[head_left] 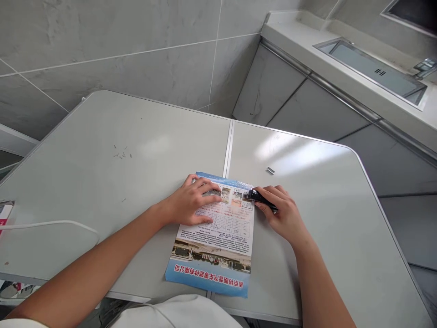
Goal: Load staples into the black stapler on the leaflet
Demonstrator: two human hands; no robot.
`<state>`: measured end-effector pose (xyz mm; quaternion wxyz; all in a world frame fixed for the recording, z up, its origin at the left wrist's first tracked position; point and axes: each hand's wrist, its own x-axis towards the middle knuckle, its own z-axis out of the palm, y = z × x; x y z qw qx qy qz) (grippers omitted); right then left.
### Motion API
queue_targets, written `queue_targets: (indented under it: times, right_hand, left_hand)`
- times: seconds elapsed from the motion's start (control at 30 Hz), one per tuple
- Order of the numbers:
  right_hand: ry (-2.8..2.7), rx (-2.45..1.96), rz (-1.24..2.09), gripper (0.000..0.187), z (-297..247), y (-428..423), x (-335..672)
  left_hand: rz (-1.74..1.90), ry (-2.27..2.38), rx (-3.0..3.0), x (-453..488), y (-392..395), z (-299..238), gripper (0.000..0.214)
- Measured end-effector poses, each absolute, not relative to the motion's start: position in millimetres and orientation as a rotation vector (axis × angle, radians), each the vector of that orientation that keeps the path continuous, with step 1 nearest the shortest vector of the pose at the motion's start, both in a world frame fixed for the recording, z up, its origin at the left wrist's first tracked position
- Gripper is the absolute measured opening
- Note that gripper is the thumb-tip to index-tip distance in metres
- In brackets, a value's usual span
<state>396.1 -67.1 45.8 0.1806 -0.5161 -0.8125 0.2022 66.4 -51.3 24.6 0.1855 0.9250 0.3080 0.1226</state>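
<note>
A printed flyer (pixel 218 241) with blue ends, photos and a table of text lies upside down to me on the folding table (pixel 164 136). My left hand (pixel 193 200) rests flat on its upper left part, fingers spread. My right hand (pixel 282 209) is wrapped round a black stapler (pixel 261 198), whose front end sits over the flyer's right edge. Whether its jaws are pressed together cannot be made out. Past the flyer, to the right of the table's seam, lies a small strip of staples (pixel 270 171).
A white cable (pixel 51 223) crosses the table's left side, near a box (pixel 5 212) at the edge. Small dark marks (pixel 122 152) dot the left half. A tiled wall (pixel 136 54) stands behind; a counter with a sink (pixel 372 68) is at the right.
</note>
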Motion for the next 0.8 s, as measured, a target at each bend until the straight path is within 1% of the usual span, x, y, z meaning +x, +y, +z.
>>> queue_targets:
  times: [0.27, 0.57, 0.7, 0.8]
  right_hand:
    - [-2.354, -1.497, 0.493, 0.028, 44.3, -66.9, 395.3]
    - [-2.539, -1.599, 0.164, 0.029, 50.1, -66.6, 370.2]
    - [-2.463, -1.559, 0.282, 0.029, 53.8, -69.7, 386.3]
    - [-2.401, -1.644, 0.412, 0.022, 57.2, -72.2, 408.9]
  left_hand:
    - [0.34, 0.877, 2.612, 67.6, -52.2, 23.7, 0.053]
    - [0.33, 0.895, 2.599, 66.7, -51.0, 26.4, 0.055]
    - [0.319, 0.905, 2.604, 65.6, -50.6, 27.6, 0.055]
    - [0.321, 0.897, 2.594, 64.9, -50.4, 27.9, 0.054]
